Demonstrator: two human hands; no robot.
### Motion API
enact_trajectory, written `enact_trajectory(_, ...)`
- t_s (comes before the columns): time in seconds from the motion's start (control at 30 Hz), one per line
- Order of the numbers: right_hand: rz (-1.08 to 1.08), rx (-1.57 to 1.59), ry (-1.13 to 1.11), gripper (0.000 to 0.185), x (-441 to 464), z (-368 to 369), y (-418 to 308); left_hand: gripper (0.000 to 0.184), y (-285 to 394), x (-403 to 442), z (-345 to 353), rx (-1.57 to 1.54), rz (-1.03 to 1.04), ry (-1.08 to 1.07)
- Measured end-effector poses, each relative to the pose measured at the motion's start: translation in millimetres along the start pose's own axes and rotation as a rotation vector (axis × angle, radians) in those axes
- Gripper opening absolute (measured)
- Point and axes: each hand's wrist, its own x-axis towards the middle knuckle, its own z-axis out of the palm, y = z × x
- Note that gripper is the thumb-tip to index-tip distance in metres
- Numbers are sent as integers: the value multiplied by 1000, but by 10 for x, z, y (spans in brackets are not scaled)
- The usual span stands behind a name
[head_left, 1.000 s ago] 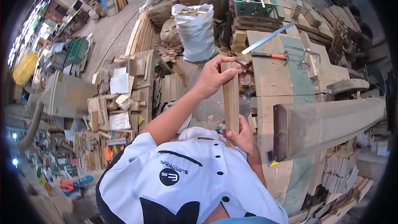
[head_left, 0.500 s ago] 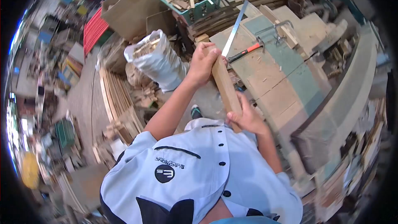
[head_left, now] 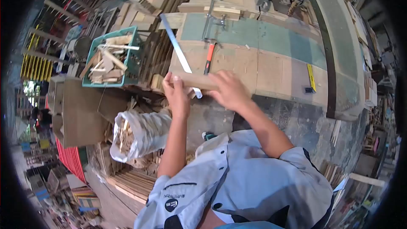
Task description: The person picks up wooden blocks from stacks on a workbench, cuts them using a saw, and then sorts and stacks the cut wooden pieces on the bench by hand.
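A short wooden board [head_left: 196, 80] lies sideways between my hands, above the front edge of the workbench. My left hand [head_left: 176, 95] is closed around its left end, thumb on the near face. At the other end, my right hand [head_left: 230, 90] grips the wood, slightly smeared by motion. Just behind the board a steel ruler [head_left: 177, 46] lies slanted, its near end showing under the board. Beside the ruler is a hammer [head_left: 209, 57] with an orange and black handle. A metal clamp [head_left: 207, 23] rests farther back on the bench.
The workbench [head_left: 277, 74] has green and tan panels, with a yellow tool [head_left: 311, 77] at its right. To the left stand a green bin [head_left: 131, 55] of wood scraps and a white sack [head_left: 154, 127] of offcuts. A long beam [head_left: 339, 46] borders the right.
My view has swung to the right. The board has turned from steeply slanted to nearly level, still in both hands.
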Motion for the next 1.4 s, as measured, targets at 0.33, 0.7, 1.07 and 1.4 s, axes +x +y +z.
enact_trajectory(0.33, 336, -297, 66, 52, 687, -914, 3519, 14, -1032, 816, 1351, 383, 51, -356)
enact_trajectory(0.7, 152, -546, 10, 57, 785, -848, 4674, 39, -2184, 2145, 3472, 932, 725, -638)
enact_trajectory(1.07, 185, -648, 180, 54, 809, -853, 4915, 38, -2315, 2353, 3989, 1053, 784, -618)
enact_trajectory(1.4, 260, -663, 275, 49, 834, -825, 5049, 34, -2348, 2439, 4162, 1078, 769, -654)
